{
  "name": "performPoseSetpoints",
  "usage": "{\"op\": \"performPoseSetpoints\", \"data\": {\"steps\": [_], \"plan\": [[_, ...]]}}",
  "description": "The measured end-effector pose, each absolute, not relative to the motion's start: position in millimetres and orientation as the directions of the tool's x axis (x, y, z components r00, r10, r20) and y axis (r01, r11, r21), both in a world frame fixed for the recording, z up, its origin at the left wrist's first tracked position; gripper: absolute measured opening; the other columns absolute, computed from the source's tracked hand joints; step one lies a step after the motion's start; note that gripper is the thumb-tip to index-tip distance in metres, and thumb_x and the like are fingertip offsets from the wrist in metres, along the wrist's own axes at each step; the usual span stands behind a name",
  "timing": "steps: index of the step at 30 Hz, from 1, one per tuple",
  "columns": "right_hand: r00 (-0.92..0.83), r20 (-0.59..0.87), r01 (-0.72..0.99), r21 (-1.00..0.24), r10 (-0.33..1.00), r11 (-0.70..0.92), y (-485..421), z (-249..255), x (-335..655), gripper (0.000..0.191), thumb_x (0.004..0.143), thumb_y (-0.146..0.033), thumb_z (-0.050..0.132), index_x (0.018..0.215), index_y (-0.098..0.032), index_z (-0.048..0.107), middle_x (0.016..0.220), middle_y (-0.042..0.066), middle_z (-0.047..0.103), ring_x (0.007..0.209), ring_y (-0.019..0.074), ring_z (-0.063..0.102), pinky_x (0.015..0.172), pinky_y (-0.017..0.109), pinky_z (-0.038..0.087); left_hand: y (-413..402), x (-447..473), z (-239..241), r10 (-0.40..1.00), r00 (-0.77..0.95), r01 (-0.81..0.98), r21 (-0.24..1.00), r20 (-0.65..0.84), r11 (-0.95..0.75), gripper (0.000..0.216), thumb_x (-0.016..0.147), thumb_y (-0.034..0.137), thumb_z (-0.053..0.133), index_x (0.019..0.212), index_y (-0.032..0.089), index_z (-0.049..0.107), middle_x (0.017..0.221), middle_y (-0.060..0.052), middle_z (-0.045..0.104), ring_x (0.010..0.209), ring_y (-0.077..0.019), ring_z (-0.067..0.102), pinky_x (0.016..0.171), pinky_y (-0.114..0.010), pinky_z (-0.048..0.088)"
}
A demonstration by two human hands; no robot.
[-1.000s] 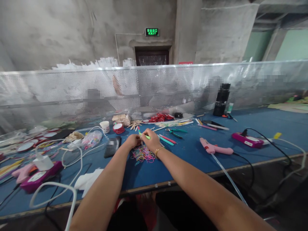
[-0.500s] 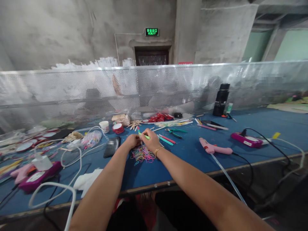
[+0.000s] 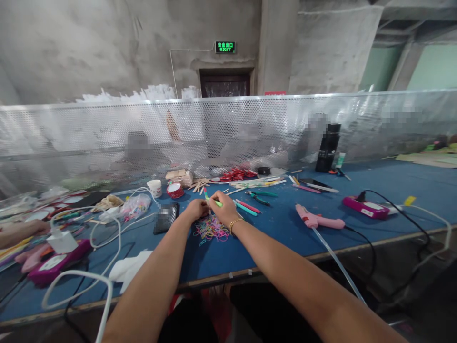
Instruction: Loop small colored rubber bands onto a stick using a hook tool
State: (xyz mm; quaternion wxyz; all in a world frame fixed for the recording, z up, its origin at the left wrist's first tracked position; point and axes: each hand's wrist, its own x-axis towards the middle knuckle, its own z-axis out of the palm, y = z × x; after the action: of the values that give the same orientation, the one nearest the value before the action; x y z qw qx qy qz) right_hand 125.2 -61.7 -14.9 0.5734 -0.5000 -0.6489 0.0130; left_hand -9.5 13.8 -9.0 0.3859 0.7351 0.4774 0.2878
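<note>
My right hand (image 3: 224,209) is closed around a yellow-green marker (image 3: 218,204), held like a pen. Close against it, my left hand (image 3: 197,210) pinches a thin stick (image 3: 205,192) with coloured bands, whose upper end shows red and green; its lower part is hidden by my fingers. Under both hands lies a loose heap of colourful rubber bands (image 3: 213,231). Pink and teal markers (image 3: 247,207) rest just right of my right hand. A black patterned pouch (image 3: 166,219) lies left of my left hand.
A pink glue gun (image 3: 317,220) and a magenta power box (image 3: 366,208) lie to the right. Behind are pliers (image 3: 260,197), wooden sticks (image 3: 200,185), a paper cup (image 3: 154,188) and a black bottle (image 3: 327,148). White cables (image 3: 117,238) loop at left, near another person's hand (image 3: 21,233).
Another person's hand and forearm have come in at the left edge. My own hands, the marker and the stick look almost unmoved.
</note>
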Motion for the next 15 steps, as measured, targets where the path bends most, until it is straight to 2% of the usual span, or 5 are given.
{"op": "performPoseSetpoints", "data": {"steps": [6,15], "plan": [[0.154,0.733,0.628,-0.59,0.662,0.507,-61.0,-14.9,125.4,0.012,0.086,-0.029,0.053,0.075,-0.023,0.054,0.073,-0.001,0.063,0.074,0.0161,0.058,0.069,0.025,0.039,14.9,-8.4,-9.8,0.919,0.392,0.441,0.868,0.043,-0.228,0.021,0.065,0.026,0.072,0.058,0.014,0.056,0.044,0.005,0.047,0.043,-0.0063,0.043,0.046,-0.019,0.036],[0.153,0.734,0.628,-0.59,0.662,0.509,-63.0,-14.4,125.0,0.012,0.086,-0.028,0.053,0.075,-0.023,0.054,0.073,-0.001,0.063,0.074,0.0162,0.058,0.07,0.025,0.039,7.8,-11.9,-4.1,0.901,0.428,0.498,0.812,0.076,-0.305,0.019,0.068,0.026,0.066,0.057,0.015,0.055,0.043,0.005,0.045,0.041,-0.006,0.038,0.044,-0.019,0.03]]}}
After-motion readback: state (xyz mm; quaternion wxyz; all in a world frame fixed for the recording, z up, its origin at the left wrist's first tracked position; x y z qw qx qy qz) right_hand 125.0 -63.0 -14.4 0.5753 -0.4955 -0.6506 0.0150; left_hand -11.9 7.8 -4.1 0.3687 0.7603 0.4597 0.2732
